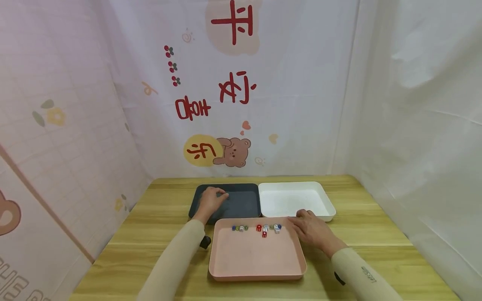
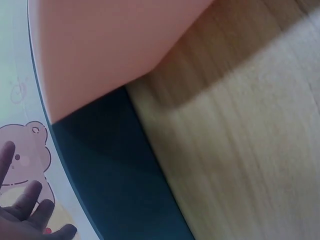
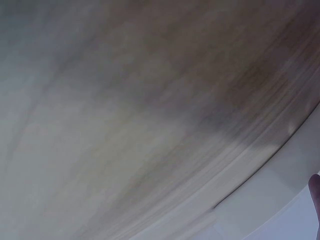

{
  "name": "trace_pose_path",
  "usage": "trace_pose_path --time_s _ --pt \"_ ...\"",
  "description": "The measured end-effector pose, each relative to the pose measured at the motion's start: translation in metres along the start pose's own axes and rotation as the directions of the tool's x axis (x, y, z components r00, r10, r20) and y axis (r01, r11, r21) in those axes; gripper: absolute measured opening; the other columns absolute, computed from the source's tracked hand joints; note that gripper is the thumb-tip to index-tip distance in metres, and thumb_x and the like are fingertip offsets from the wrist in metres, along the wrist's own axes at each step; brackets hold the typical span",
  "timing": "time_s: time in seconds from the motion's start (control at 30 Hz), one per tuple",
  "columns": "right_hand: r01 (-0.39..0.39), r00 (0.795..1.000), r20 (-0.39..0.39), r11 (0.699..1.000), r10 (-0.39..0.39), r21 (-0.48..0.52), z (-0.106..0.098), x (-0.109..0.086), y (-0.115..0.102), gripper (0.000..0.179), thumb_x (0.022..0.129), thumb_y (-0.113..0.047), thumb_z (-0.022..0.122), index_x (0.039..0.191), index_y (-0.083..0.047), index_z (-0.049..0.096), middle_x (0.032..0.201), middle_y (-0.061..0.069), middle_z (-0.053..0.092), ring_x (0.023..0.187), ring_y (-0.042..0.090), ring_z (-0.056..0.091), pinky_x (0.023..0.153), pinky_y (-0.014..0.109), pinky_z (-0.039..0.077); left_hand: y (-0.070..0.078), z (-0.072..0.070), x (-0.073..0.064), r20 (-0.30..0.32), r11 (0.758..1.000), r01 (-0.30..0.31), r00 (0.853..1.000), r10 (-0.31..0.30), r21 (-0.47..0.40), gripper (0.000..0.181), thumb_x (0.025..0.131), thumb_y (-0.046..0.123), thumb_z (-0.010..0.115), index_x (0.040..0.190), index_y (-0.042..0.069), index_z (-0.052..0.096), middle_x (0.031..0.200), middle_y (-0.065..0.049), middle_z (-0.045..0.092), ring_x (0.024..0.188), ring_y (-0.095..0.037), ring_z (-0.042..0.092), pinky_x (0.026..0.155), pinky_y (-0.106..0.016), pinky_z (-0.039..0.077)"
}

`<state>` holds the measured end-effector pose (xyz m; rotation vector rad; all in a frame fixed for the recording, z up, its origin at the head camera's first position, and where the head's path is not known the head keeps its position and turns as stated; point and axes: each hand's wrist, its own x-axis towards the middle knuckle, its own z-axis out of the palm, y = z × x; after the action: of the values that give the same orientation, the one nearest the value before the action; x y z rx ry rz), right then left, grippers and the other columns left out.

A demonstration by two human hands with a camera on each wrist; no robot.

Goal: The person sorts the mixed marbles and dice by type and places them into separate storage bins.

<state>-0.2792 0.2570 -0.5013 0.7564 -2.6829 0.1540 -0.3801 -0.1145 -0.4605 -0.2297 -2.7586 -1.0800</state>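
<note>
My left hand hovers over the dark tray, fingers bent loosely and thumb side toward the middle. In the left wrist view its fingers are spread apart, and no held thing shows. A tiny dark spot by the fingertips is too small to identify. At the far right corner of the pink tray, my right hand rests with fingers by the rim. Along the pink tray's far side lie red dice, white dice and small glass marbles. One right fingertip shows at the right wrist view's edge.
A white tray stands right of the dark one, behind the pink tray. All three sit on a wood-grain table. Printed cloth hangs behind and on both sides.
</note>
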Motion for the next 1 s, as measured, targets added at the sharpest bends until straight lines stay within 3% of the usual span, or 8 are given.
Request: trace_pose_path --time_s 0.17,0.57,1.0 --pt "-0.003 1.0 0.02 1.0 0.003 0.005 -0.001 0.002 -0.001 0.032 0.098 -0.024 0.062 0.129 -0.018 0.069 0.112 0.011 0.058 0.098 0.031 0.056 0.082 0.047 0.051 0.003 -0.001 -0.002 -0.006 0.998 -0.037 0.999 0.036 -0.048 0.015 0.096 0.02 0.068 0.102 0.008 0.074 0.126 -0.018 0.057 0.119 -0.037 0.053 0.098 -0.054 0.044" --pt "0.03 0.998 -0.048 0.999 -0.029 0.022 -0.004 0.001 -0.002 0.03 0.096 -0.02 0.066 0.125 -0.016 0.071 0.108 0.01 0.058 0.095 0.031 0.055 0.079 0.047 0.051 0.002 -0.004 -0.006 0.01 0.996 -0.009 1.0 0.01 -0.086 0.017 0.095 0.023 0.07 0.106 0.011 0.074 0.131 -0.014 0.054 0.123 -0.033 0.051 0.101 -0.052 0.043" --pt "0.002 1.0 0.017 0.999 -0.002 0.032 -0.008 0.0 -0.005 0.032 0.098 -0.022 0.063 0.129 -0.017 0.069 0.111 0.011 0.058 0.099 0.032 0.055 0.084 0.048 0.05 0.007 -0.008 -0.017 0.061 0.994 -0.048 0.997 0.055 -0.097 0.021 0.094 0.025 0.071 0.11 0.012 0.073 0.134 -0.012 0.053 0.125 -0.033 0.05 0.102 -0.052 0.042"
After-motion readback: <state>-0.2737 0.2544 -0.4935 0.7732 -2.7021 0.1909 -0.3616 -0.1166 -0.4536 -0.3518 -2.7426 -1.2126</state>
